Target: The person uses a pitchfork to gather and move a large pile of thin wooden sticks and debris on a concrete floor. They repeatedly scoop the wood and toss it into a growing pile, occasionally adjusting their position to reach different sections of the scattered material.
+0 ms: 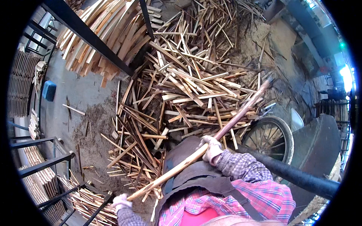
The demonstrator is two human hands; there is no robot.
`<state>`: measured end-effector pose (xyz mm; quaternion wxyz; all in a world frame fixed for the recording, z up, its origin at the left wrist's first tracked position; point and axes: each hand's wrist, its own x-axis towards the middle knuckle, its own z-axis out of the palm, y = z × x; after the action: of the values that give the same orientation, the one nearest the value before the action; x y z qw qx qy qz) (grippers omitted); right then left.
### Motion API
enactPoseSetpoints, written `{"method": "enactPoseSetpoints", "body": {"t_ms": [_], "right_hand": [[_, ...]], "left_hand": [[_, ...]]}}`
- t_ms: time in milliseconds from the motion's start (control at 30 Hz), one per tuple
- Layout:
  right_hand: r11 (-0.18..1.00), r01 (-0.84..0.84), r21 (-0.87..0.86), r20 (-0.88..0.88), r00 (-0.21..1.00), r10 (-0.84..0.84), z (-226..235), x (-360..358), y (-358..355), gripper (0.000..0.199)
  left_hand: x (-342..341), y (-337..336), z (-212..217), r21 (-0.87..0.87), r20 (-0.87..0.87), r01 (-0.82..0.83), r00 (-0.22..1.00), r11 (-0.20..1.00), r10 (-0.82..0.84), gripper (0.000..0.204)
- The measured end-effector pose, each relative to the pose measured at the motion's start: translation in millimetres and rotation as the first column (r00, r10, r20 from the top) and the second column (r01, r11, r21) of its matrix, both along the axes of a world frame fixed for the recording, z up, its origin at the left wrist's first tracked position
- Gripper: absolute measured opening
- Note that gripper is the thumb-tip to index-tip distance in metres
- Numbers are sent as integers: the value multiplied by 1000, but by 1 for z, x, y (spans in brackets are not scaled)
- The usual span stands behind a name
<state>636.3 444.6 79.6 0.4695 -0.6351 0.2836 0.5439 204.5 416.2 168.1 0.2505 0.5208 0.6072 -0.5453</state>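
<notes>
A long wooden strip (171, 172) slants across my front, pale at the near end and dark, bark-like toward the far end. My left hand (122, 202), in a light glove, is closed round its lower left end. Farther up the strip my gloved right hand (212, 147) grips it from above, fingers wrapped. The far end reaches over a big loose pile of wooden offcuts (203, 84) and is slightly blurred. Below the strip hangs my dark apron (205, 171), over a pink plaid shirt.
A spoked wheel (269, 137) and a thick black bar (298, 175) stand at my right. Stacked boards (109, 34) rest behind a dark metal post (88, 37) at the far left. Black metal racks (41, 167) with strips line the left side. A blue block (49, 90) lies on the floor.
</notes>
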Motion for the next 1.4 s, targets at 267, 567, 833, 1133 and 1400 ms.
{"method": "enactPoseSetpoints", "body": {"t_ms": [267,567,833,1133,1400], "right_hand": [[976,186,116,51,980,-193,26,20,-2,18],[997,45,67,-230,973,-28,1,-56,-24,10],[951,-118,284,-34,990,133,-23,-82,-34,16],[810,162,564,173,936,-307,-46,50,102,19],[977,-205,56,615,778,128,11,60,-83,56]], "left_hand": [[-5,9,-63,-20,85,-63,994,998,64,44],[-71,-69,-8,15,-229,-94,969,995,95,41],[-106,-132,-43,171,-46,-406,907,897,419,35],[84,-6,-95,443,382,-197,924,874,14,24],[261,126,-47,479,553,90,742,873,-379,24]]}}
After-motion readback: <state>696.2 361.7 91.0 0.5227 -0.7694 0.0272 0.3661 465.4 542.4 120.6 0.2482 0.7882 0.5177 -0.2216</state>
